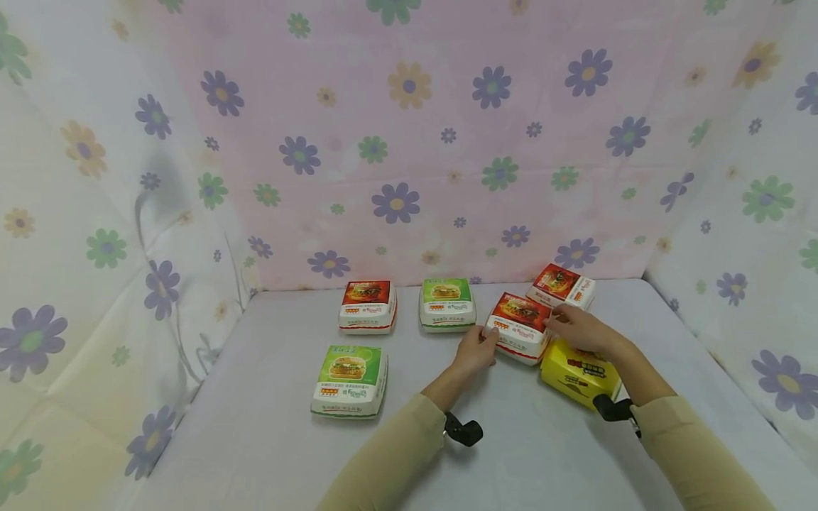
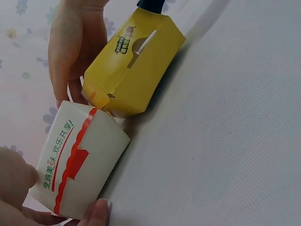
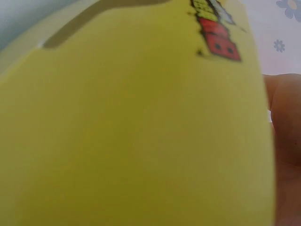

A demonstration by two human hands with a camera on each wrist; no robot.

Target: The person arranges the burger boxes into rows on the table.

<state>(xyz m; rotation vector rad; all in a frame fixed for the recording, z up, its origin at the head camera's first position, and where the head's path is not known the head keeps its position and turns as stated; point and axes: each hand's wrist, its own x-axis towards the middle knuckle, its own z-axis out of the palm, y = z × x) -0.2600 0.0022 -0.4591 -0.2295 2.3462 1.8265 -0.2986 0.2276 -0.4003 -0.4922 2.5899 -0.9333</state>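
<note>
A red-and-white burger box (image 1: 519, 325) sits slightly turned between my two hands. My left hand (image 1: 476, 351) grips its left side, thumb on top and fingers low along the wall, as the left wrist view also shows. My right hand (image 1: 583, 330) holds the box at its right edge, reaching over the yellow burger box (image 1: 578, 376). That yellow box lies right beside the red one and fills most of the right wrist view, with part of the right hand (image 3: 288, 122) behind it. Another red burger box (image 1: 557, 285) stands just behind the held one.
To the left, a red burger box (image 1: 368, 306) and a green burger box (image 1: 447, 305) stand along the back. A second green box (image 1: 349, 382) is nearer the front. Flowered cloth (image 1: 396, 142) closes off the back and sides of the white table (image 1: 268, 440).
</note>
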